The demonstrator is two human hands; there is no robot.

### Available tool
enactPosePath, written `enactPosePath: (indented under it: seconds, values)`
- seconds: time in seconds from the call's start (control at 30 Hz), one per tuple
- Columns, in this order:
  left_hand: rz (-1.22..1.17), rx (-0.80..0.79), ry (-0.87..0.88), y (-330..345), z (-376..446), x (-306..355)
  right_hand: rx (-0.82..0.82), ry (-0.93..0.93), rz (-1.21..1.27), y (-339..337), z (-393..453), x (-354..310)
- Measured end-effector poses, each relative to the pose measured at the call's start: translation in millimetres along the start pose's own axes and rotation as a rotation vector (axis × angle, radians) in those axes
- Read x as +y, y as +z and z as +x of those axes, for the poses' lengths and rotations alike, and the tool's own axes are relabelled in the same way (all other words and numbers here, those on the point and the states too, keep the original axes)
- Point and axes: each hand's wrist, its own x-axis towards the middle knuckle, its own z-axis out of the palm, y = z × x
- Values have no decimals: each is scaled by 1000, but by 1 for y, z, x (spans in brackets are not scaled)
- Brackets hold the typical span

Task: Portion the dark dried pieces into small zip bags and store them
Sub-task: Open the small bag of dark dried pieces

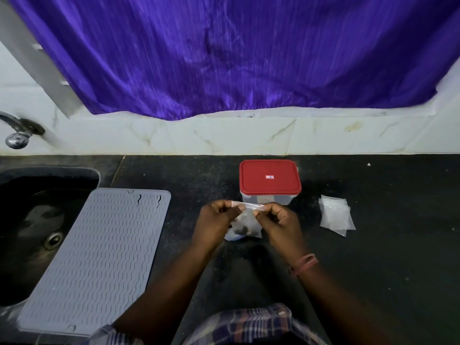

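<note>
Zip bag [245, 221]: holds dark dried pieces [242, 229], hanging just below the fingertips.
Left hand [217, 220]: fingers pinch the bag's top strip at its left end.
Right hand [276, 220]: pinches the strip's right end.
Progress: this bag looks filled, with sealing under way.
Left to do: empty bags [336, 215] lie right of the fingers; lidded container [270, 180] sits just beyond them.
</note>
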Motion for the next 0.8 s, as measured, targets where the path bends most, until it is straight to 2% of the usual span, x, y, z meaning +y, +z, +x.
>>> enactPosePath:
  seconds: [0.17, 0.3, 0.4, 0.57, 0.67, 0.73, 0.8]
  values:
    - [-64, -64, 2, 5, -2, -3, 2, 5, 39, -3, -1, 1]
    - [69, -19, 5, 14, -1, -4, 53, -6, 81, -7, -3, 10]
    - [93, -47, -36, 27, 4, -6, 84, 24, 113, -17, -4, 20]
    - [25, -126, -185, 63, 16, -14, 83, 172, 299, -45, -11, 34]
    - [-103, -118, -216, 88, 26, -18, 69, 210, 245, -63, -14, 51]
    - [-133, -138, -228, 107, 31, -23, 149, 247, 192, -75, -11, 62]
    - [-145, -228, -279, 128, 31, -30, 243, 280, 197, -85, -2, 70]
